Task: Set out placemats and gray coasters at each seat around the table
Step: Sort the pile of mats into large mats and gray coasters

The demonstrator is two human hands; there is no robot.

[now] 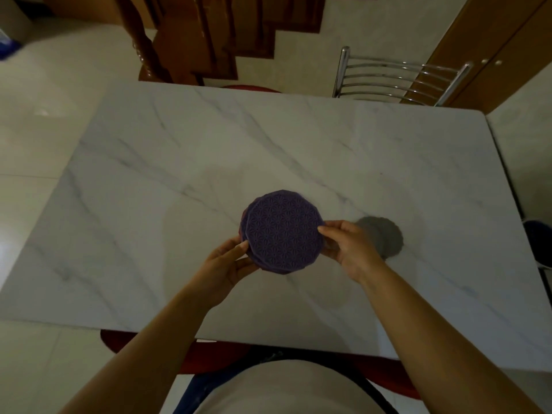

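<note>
A stack of purple placemats is held over the marble tabletop. It is gripped at its near-left edge by the left hand and pinched at its right edge by the right hand. Gray coasters lie on the tabletop just behind the right hand and are partly hidden by it. A metal-backed chair is set at the far edge, and wooden stairs are seen beyond.
</note>
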